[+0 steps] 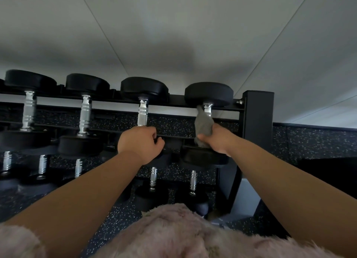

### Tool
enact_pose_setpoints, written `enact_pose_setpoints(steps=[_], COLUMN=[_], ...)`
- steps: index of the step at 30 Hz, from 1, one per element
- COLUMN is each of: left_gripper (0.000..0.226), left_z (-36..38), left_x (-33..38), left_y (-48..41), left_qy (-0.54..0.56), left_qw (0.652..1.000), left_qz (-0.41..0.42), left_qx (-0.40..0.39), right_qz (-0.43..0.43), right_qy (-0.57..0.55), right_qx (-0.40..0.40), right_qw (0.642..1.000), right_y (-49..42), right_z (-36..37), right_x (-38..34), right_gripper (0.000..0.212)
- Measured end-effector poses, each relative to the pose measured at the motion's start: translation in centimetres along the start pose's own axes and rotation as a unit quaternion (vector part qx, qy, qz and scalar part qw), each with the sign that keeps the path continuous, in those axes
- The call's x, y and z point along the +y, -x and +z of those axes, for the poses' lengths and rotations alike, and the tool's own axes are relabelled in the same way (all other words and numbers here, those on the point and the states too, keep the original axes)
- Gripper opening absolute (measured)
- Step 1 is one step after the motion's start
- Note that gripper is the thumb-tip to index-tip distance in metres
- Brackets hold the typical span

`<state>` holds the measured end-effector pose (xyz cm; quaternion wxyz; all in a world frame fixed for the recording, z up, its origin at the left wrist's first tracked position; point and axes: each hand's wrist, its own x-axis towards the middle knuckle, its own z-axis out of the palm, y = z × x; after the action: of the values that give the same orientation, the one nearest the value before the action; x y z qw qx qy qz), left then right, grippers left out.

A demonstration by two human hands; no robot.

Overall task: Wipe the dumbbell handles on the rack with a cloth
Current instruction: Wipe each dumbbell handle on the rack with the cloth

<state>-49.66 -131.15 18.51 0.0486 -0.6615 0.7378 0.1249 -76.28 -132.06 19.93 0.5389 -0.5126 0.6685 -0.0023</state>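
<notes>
Pale grey wall panels (173, 35) rise behind the rack (257, 113), and a dark speckled rubber floor (116, 234) lies under it and runs on past its right post. To the right of that post the floor is open. The rack is black, with two rows of dumbbells that lie with the handles pointing toward the person. On the upper row of the rack four dumbbells are set apart, with clear gaps between their chrome handles. More dumbbells lie on the lower row.

A pink fluffy garment (173, 228) fills the near edge of the view, in front of the rack.

The end dumbbell (208, 94) lies just beside the rack's right post. The third dumbbell (144, 88) is its neighbour to the left.

The left hand (139, 144) has its fingers curled around the near end of the third dumbbell, where the handle (142, 113) meets the front weight. The hand hides the exact place of contact.

The right hand (218, 140) grips a grey cloth (202, 124), with the thumb pressing on it. The cloth is wrapped around the handle of the end dumbbell and covers most of it; only the far chrome end shows above the cloth.
</notes>
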Motion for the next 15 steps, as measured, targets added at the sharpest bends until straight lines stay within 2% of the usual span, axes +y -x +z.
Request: enact_pose_setpoints(steps=[2,4,8,11,13,15], left_gripper=[0.030,0.031,0.031,0.030,0.031,0.031], left_z=[0.0,0.0,0.2,0.3,0.3,0.2], left_x=[0.0,-0.1,-0.1,-0.2,-0.1,-0.1], left_y=[0.0,-0.1,-0.1,-0.1,0.0,0.0], left_qy=[-0.002,-0.007,-0.013,-0.010,-0.011,-0.016], left_qw=[1.000,1.000,1.000,1.000,1.000,1.000], left_qz=[-0.003,-0.006,-0.005,-0.004,-0.004,-0.002], left_qx=[0.001,0.003,0.008,0.010,0.010,0.014], right_qz=[0.027,0.049,0.054,0.045,0.044,0.025], right_qy=[0.115,0.151,0.050,0.013,-0.078,-0.144], right_qx=[-0.041,-0.013,0.080,0.155,0.220,0.250], right_qw=[0.992,0.987,0.994,0.987,0.971,0.957], right_y=[0.3,-0.6,-1.9,-3.0,-3.4,-3.1], right_z=[0.0,0.2,0.4,-1.2,-2.2,-2.2], right_x=[-0.1,0.2,-0.3,-1.6,-2.0,-1.5], right_gripper=[0.038,0.044,0.049,0.048,0.040,0.029])
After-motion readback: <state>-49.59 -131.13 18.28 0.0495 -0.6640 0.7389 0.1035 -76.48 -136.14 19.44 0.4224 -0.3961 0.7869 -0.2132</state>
